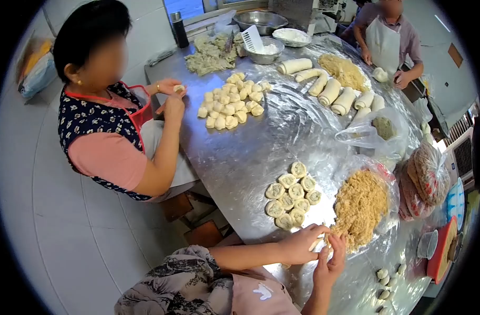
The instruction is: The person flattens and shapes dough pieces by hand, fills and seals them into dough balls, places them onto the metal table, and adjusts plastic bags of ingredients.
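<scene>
At the lower middle, my left hand (302,244) is curled around a piece of pale dough (317,243), by the near side of a heap of crumbly tan filling (360,207). My right hand (332,257) meets it, its fingers bent together over the dough with a bit of tan filling at the fingertips. Just beyond my left hand, several round filled dough pieces (288,201) with greenish centres sit in a cluster on the floured metal table (235,173).
A co-worker (114,115) at the left holds a small dough piece beside many dough balls (230,105). Another person (389,42) stands at the far right. Dough rolls (330,92), bowls (261,22), plastic bags (424,173) and a red container (443,249) stand around the table.
</scene>
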A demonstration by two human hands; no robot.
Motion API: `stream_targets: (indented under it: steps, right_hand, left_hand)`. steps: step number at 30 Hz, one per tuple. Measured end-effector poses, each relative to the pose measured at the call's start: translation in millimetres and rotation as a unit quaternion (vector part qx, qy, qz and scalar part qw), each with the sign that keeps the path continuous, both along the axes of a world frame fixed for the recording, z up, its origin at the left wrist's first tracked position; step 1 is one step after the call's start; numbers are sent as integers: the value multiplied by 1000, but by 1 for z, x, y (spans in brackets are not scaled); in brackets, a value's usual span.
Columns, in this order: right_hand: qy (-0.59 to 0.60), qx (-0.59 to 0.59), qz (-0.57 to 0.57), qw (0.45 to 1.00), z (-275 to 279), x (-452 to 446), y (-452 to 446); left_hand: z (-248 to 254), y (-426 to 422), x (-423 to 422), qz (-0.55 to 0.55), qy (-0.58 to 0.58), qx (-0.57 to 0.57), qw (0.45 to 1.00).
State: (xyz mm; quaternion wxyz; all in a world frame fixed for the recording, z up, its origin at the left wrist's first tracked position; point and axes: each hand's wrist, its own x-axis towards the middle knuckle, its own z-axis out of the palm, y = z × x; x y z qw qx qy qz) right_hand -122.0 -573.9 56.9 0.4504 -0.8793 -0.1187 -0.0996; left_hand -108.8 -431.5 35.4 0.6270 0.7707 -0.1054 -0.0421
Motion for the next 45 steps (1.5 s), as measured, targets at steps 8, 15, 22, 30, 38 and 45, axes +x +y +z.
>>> stream_targets:
  steps: [8, 15, 22, 30, 38, 45]
  right_hand:
    - [188, 194, -75, 960, -2, -14, 1]
    - [212, 177, 20, 961, -9, -18, 18]
    - [208, 258, -30, 943, -16, -10, 20]
    - [205, 184, 6, 961, -20, -20, 27]
    - [354, 394, 11, 848, -10, -18, 19]
    - [224, 268, 25, 937, -14, -17, 25]
  left_hand:
    - [2, -2, 4, 14, 221, -211, 952]
    - [-2, -1, 6, 125, 229, -287, 922]
    - [-5, -14, 2, 61, 62, -382, 920]
    - [-10, -7, -8, -8, 43, -263, 964]
    - [29, -9, -10, -10, 66, -296, 953]
    - [2, -8, -4, 37, 96, -345, 933]
